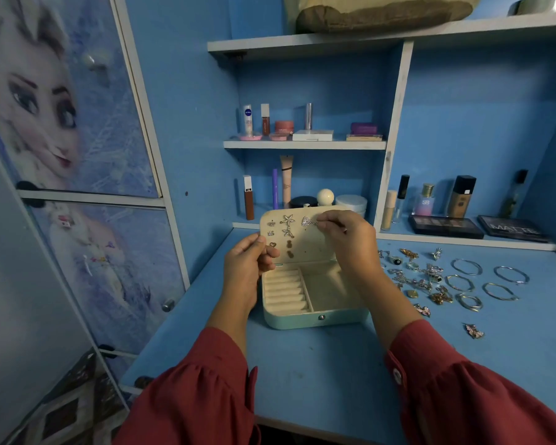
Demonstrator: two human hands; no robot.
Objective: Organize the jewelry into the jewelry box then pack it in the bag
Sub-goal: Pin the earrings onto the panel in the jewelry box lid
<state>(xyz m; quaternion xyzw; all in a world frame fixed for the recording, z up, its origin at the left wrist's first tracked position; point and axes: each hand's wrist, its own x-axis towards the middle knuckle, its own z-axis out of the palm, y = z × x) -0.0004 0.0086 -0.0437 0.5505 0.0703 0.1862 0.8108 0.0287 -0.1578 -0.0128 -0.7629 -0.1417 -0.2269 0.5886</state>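
Note:
A pale green jewelry box (pixel 315 317) stands open on the blue desk, its cream lid (pixel 302 248) upright. Several earrings are pinned in the lid, among them a star pair (pixel 288 224) and a small heart (pixel 272 244). My right hand (pixel 350 239) pinches a silver triangle earring (pixel 308 221) at the lid's upper right. My left hand (pixel 249 261) grips the lid's left edge. The ring rolls (pixel 284 290) and the open compartment (pixel 328 289) hold nothing visible. Loose rings, chains and earrings (pixel 421 277) lie to the right of the box.
Several bangles (pixel 488 281) lie spread at the right of the desk (pixel 302 374). Cosmetics bottles (pixel 461 197) and eyeshadow palettes (pixel 445 226) line the back ledge and shelves. A cupboard door (pixel 77 155) with a cartoon picture stands to the left. A tan bag (pixel 382 11) sits on the top shelf.

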